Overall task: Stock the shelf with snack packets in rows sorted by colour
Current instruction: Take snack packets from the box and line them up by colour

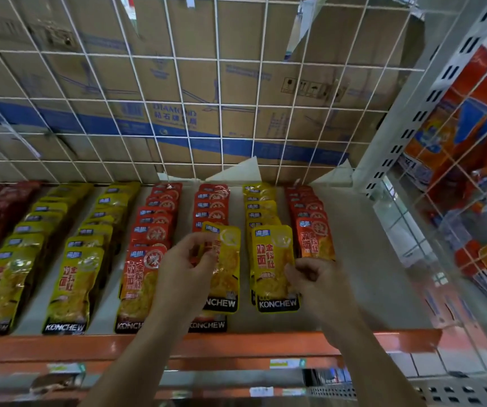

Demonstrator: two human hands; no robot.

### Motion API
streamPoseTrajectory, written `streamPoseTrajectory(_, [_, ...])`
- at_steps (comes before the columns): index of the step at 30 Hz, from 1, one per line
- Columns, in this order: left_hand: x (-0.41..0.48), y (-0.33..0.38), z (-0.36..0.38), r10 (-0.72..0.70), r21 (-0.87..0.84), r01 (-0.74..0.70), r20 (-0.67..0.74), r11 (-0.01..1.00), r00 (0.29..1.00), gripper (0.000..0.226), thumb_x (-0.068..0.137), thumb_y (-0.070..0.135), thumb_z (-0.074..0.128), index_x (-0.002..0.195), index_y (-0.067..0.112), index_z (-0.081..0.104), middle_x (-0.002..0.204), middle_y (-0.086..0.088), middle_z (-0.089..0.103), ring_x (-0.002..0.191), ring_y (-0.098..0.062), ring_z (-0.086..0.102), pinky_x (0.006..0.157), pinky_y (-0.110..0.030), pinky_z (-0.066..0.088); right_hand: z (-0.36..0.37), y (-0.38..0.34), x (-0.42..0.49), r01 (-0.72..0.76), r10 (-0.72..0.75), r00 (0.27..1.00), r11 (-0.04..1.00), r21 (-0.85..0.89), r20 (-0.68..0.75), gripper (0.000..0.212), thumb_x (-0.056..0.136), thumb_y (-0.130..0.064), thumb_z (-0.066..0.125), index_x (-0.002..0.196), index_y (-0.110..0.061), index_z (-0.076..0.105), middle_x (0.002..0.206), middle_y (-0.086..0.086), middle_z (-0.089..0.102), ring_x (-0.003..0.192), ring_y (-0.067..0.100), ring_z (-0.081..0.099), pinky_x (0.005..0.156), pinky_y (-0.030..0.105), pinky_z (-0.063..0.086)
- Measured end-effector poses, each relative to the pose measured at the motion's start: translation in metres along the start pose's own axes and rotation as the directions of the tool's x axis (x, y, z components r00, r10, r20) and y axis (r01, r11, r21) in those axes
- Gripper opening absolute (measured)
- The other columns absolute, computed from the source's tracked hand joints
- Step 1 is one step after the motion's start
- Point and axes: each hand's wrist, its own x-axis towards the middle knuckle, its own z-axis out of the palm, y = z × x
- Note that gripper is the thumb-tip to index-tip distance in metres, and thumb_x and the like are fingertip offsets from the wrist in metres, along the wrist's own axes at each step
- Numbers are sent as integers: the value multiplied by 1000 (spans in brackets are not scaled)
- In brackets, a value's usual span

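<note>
Two pinches | your left hand (183, 268): loose yellow packet (227, 271) (red row (211, 205) beneath hand) | right hand (317, 282): front yellow packet (273, 259) | lay yours squarely on it.

The yellow packets (274, 265) and red packets (142, 277) carry black bands; the shelf edge (60, 345) is orange, the wire grid (221, 105) white.

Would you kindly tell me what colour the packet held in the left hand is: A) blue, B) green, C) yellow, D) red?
C: the left hand pinches a yellow packet by its left edge, over a red row; the right hand pinches the front packet of the yellow row beside it.
</note>
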Motion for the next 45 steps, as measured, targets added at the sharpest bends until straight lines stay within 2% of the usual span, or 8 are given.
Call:
streamPoseTrajectory(5, [1, -2, -5, -12, 48, 12, -3, 999, 1000, 23, 94, 10, 58, 101, 31, 66, 87, 0, 70, 77, -32, 66, 59, -35, 53, 9, 6, 1, 0, 0, 1000, 998, -67, 0, 12, 84, -17, 73, 81, -25, 65, 72, -3, 71, 74, 15, 69, 76, 42, 56])
streamPoseTrajectory(13, [2, -3, -10, -32, 59, 31, 21, 998, 999, 23, 95, 11, 57, 101, 33, 64, 96, 3, 70, 82, -21, 68, 71, -44, 58, 11, 8, 2, 47, -59, 997, 970, -237, -43, 15, 85, -22, 72, 82, -26, 57, 77, -8, 63, 72, 6, 60, 58, 20, 45])
streamPoseTrajectory(20, [2, -5, -8, -46, 33, 44, 65, 998, 997, 20, 96, 12, 56, 109, 25, 64, 102, 6, 66, 75, 2, 64, 51, -7, 45, 15, 6, 1, 52, -76, 995, 950, -308, -67, 18, 84, -29, 71, 91, -25, 54, 75, -12, 59, 69, 0, 54, 54, 15, 37])
streamPoseTrajectory(27, [1, -6, -6, -38, 50, 35, 72, 998, 997, 22, 95, 15, 58, 99, 36, 64, 91, 4, 69, 85, -26, 67, 62, -28, 54, 15, 2, -3, 78, -97, 995, 932, -353, -38, 20, 85, -32, 71, 90, -27, 52, 72, -16, 53, 65, -4, 50, 48, 9, 35])
streamPoseTrajectory(32, [0, -6, -4, -47, 23, 46, 83, 999, 995, 22, 94, 11, 58, 97, 32, 67, 89, 2, 68, 66, -6, 60, 50, -14, 46, 13, 4, -3, 67, -88, 995, 933, -354, -42, 23, 83, -33, 72, 98, -21, 58, 72, -16, 52, 67, -3, 50, 52, 10, 32])
streamPoseTrajectory(36, [-3, -6, -1, -88, 12, 87, 121, 996, 989, 24, 94, 10, 58, 99, 31, 68, 93, 6, 68, 82, -17, 64, 73, -35, 56, 9, 3, -5, 72, -102, 993, 929, -364, -64, 27, 84, -29, 72, 105, -17, 62, 73, -17, 51, 71, 3, 51, 59, 18, 35])
streamPoseTrajectory(41, [-7, -6, 4, -143, -68, 156, 171, 985, 975, 32, 93, 0, 54, 99, 25, 73, 95, -2, 72, 92, -24, 67, 88, -54, 54, 4, -1, -8, 245, -237, 969, 925, -291, 66, 42, 84, -14, 70, 115, -39, 55, 80, -12, 58, 69, 4, 54, 66, 22, 43])
streamPoseTrajectory(45, [-12, -6, 11, -109, -88, 133, 239, 987, 965, 33, 94, -2, 53, 103, 25, 71, 83, 5, 71, 91, -22, 66, 83, -43, 57, 4, 1, -10, 123, -130, 985, 990, 64, 111, 44, 91, -5, 60, 108, -45, 58, 78, -4, 67, 51, 9, 55, 49, 25, 47])
